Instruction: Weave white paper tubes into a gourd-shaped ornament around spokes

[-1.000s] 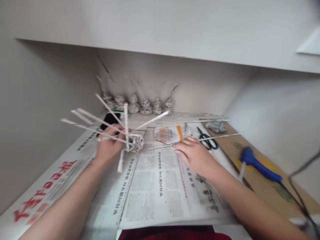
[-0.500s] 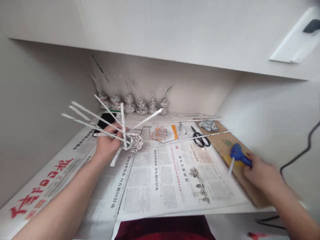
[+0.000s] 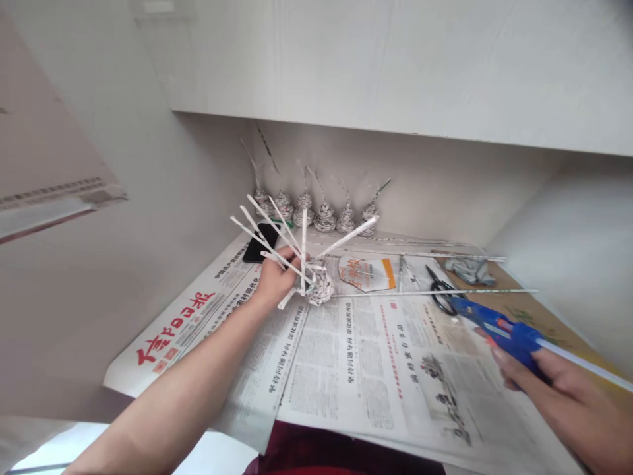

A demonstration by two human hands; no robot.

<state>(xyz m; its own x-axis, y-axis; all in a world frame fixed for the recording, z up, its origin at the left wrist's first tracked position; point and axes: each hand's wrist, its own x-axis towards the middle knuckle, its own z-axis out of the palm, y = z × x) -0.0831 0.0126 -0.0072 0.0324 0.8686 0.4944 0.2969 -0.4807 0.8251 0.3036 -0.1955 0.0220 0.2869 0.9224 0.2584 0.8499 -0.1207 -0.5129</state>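
In my left hand (image 3: 277, 276) is a small woven piece of rolled newspaper (image 3: 320, 285), its long paper tubes fanning up and outward. The fingers close around its left side, above the newspaper sheets. My right hand (image 3: 554, 379) grips a blue glue gun (image 3: 509, 336), its nozzle pointing left toward the scissors and a white glue stick (image 3: 588, 363) sticking out of its back end. Black-handled scissors (image 3: 444, 293) lie just beyond the nozzle. One long rolled paper tube (image 3: 489, 291) stretches across the surface behind the gun.
Several woven paper gourd shapes (image 3: 325, 216) stand in a row along the back wall. A black phone (image 3: 260, 243) lies at the left. Behind sits an orange and white label card (image 3: 366, 274). A crumpled grey cloth (image 3: 469, 270) rests on cardboard (image 3: 527, 307) at the right. Newspaper (image 3: 326, 369) covers the table.
My right hand has lifted the glue gun off the cardboard and turned its nozzle left, over the newspaper. My left hand still holds the woven piece. The view has swung left.
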